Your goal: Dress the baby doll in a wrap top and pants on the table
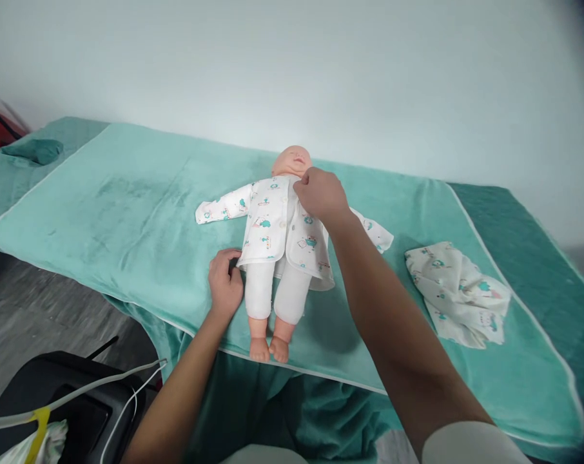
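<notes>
A baby doll (292, 161) lies on its back on the green cloth-covered bed, feet toward me. It wears a white printed jacket (265, 222) whose front is unfastened, with both sleeves spread sideways. White cloth covers its legs, and its feet are bare. My right hand (323, 193) is closed at the jacket's collar, just below the doll's chin; the pinched edge is hidden behind the fingers. Beside the jacket's lower left corner, my left hand (225, 281) rests with curled fingers at the hem. Whether it grips the hem is hard to see.
A crumpled printed cloth garment (459, 293) lies on the bed to the right. The green bed cover (127, 212) meets a pale wall behind. At lower left stands a black chair (74, 393) with a white cable (98, 383) across it.
</notes>
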`<state>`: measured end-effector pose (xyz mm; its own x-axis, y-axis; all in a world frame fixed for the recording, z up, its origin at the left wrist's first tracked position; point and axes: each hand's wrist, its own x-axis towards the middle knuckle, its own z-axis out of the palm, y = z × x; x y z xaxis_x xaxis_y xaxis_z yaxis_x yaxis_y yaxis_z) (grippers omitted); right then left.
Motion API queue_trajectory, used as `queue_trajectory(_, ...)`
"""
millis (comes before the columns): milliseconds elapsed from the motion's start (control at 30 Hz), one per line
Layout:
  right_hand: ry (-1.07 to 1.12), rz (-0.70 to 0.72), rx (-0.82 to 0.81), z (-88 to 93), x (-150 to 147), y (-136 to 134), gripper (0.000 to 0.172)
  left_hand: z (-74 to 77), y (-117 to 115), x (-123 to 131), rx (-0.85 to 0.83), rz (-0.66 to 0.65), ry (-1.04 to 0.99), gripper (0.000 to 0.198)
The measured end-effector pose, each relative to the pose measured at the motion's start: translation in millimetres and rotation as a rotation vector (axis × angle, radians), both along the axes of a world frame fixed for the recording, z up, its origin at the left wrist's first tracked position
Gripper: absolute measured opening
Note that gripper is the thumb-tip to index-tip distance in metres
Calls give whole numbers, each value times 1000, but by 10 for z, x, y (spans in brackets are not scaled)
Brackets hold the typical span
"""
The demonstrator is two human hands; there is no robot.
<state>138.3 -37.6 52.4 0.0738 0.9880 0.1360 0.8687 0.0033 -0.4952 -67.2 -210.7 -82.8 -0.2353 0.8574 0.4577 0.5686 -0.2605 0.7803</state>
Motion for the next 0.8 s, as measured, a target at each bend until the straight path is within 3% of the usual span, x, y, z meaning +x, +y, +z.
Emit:
queue_trajectory(133,101,77,117,-6,-55,-22,14,8,5,9,-19,15,12,39)
queue_trajectory(267,153,54,187,-97,-115,-27,10,7,1,13,-13,6,4,39)
queue_trajectory(400,118,34,115,-120,-156,94,25,6,-10,14,21,9,-34,40)
queue_trajectory(567,67,13,5,-116,-211,250,23,17,-14,13,16,42,-24,40)
queue_trajectory(800,222,-33,110,-207,-174,262,24,24,-19,20,19,61,4,38)
